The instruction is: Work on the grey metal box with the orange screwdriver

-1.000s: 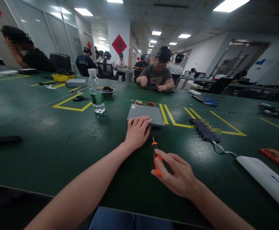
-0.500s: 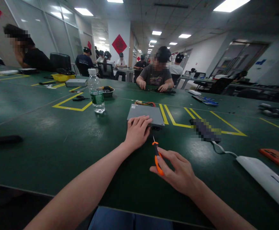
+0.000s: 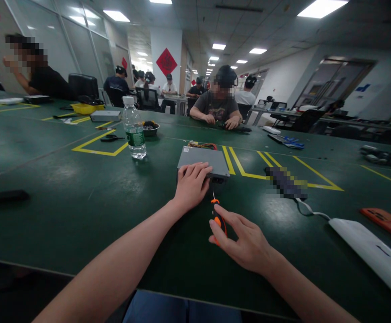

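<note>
A grey metal computer power supply unit (image 3: 204,157) lies on the green table ahead of me, with coloured wires (image 3: 202,146) coming out behind it. My left hand (image 3: 192,181) holds its near left part, the fingers over the top and the thumb by the front face. In my right hand (image 3: 241,237) is an orange and black screwdriver (image 3: 216,213), pinched between thumb and fingers. Its thin shaft points forward at the unit's front face, below the dark socket (image 3: 217,180). Whether the tip touches a screw is too small to tell.
Left of the unit stands a water bottle (image 3: 135,134), with a metal bowl (image 3: 151,128) behind it. To the right lie a blurred dark device (image 3: 284,181) on a white cable, a white case (image 3: 370,251) and an orange phone (image 3: 385,224). A person (image 3: 220,98) works opposite.
The screwdriver's handle has turned and shifted slightly in my right fingers, which have spread a little. My left hand stays on the unit. The person opposite has moved their hands.
</note>
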`<state>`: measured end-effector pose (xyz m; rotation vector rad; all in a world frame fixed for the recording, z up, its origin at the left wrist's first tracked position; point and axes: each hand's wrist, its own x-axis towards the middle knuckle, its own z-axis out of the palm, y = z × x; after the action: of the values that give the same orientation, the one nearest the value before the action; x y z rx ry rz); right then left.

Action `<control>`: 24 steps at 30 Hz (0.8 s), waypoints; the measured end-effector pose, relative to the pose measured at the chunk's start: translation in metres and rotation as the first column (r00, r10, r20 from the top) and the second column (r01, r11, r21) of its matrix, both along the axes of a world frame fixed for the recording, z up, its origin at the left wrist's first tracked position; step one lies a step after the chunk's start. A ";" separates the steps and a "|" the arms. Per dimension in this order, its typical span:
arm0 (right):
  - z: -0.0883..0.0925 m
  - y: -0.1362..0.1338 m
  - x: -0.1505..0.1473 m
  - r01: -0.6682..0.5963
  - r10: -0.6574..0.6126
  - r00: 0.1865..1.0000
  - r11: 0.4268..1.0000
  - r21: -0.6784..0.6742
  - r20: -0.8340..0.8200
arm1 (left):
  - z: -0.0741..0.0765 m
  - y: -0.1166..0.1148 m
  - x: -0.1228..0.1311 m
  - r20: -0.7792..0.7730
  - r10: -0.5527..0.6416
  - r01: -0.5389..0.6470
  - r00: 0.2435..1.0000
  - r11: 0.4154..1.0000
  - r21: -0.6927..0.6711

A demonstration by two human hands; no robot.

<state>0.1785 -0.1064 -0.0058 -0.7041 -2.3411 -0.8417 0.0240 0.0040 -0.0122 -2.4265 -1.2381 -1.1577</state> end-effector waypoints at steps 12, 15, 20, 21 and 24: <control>-0.002 -0.002 -0.001 0.035 -0.035 0.998 0.999 0.002 0.046 | 0.001 -0.001 0.000 -0.006 0.007 -0.007 1.000 1.000 -0.002; -0.003 -0.001 0.000 0.028 -0.029 0.998 0.999 0.023 0.063 | 0.001 -0.001 0.000 -0.007 0.008 -0.008 1.000 1.000 -0.008; -0.001 0.002 0.003 -0.018 0.028 0.994 0.995 0.096 -0.108 | 0.001 -0.001 0.000 0.002 0.003 -0.003 1.000 1.000 -0.007; -0.001 0.002 0.003 -0.021 0.031 0.993 0.996 0.088 -0.116 | 0.001 -0.001 0.000 0.005 0.002 -0.002 1.000 1.000 -0.005; -0.001 0.000 0.002 0.001 0.002 0.998 0.999 0.051 -0.057 | 0.001 -0.001 0.000 0.004 0.005 -0.005 1.000 1.000 -0.003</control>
<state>0.1805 -0.1061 -0.0066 -0.6969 -2.2612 -0.8668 0.0241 0.0033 -0.0113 -2.4229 -1.2470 -1.1609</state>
